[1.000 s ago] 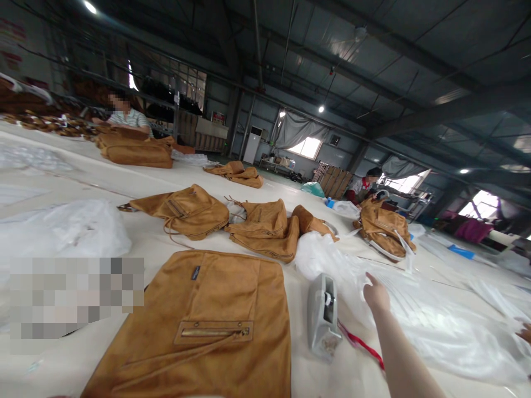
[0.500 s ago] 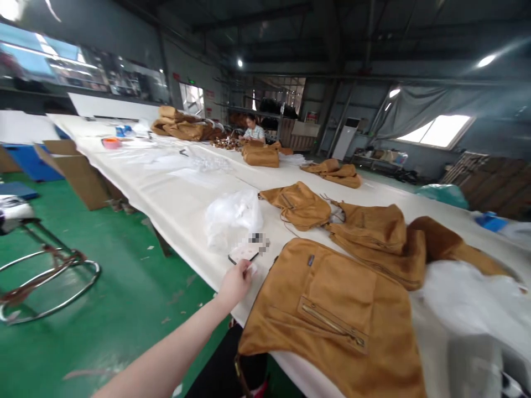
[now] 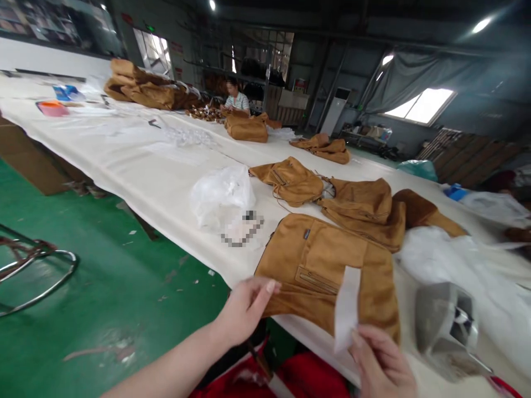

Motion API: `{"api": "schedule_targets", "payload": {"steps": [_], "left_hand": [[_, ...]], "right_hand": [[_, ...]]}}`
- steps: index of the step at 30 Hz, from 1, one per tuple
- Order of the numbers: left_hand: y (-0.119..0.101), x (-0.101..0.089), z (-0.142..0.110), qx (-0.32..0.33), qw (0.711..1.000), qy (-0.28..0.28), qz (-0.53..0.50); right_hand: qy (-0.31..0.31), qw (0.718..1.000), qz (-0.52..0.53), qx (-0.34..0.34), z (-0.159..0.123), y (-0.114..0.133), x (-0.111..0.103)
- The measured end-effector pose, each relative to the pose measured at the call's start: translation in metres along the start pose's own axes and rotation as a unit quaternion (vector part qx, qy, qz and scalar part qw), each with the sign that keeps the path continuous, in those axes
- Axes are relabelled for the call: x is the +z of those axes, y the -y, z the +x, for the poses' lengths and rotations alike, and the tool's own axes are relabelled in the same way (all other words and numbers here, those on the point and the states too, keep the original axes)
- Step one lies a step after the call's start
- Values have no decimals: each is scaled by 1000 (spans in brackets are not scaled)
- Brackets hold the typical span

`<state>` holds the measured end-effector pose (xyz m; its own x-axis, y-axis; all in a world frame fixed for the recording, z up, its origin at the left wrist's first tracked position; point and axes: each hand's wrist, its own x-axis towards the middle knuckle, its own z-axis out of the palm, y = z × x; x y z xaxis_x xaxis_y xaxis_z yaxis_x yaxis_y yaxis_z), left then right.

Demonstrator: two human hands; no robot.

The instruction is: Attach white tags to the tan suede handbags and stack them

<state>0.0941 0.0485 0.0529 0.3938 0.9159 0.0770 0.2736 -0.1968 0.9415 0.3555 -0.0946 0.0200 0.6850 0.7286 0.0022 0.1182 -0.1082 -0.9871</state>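
In my right hand (image 3: 384,359), closed at the lower right, a narrow white strip (image 3: 347,304) is pinched between thumb and fingers and stands up before the bag. My left hand (image 3: 246,309) is at the lower left edge of a brown bag (image 3: 332,249), thumb and fingers drawn together; what they hold, if anything, is hidden. The bag lies flat at the table's near edge, a zip pocket (image 3: 317,280) facing up. Beyond my left hand lies a blurred-out phone (image 3: 243,229) beside a crumpled clear plastic bag (image 3: 224,193).
More brown bags (image 3: 360,204) lie behind, with plastic wrap (image 3: 443,265) and a grey container (image 3: 443,326) on the right. Across the long white table (image 3: 136,160), a person (image 3: 237,99) sits near brown bundles (image 3: 246,126). A metal-ringed stool (image 3: 62,276) stands on the green floor.
My left hand has moved from beside the phone, where it held a small white piece, to the bag's edge. My right hand has come into view with the white strip. The view has shifted.
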Motion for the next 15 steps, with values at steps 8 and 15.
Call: {"api": "schedule_targets", "payload": {"steps": [8,15], "left_hand": [[17,29,-19,-156,953,68,-250],[17,28,-10,-167,925,-73,-335]], "right_hand": [[335,939,16,74,-67,-2,102],[428,899,-46,83,-79,2,107]]}}
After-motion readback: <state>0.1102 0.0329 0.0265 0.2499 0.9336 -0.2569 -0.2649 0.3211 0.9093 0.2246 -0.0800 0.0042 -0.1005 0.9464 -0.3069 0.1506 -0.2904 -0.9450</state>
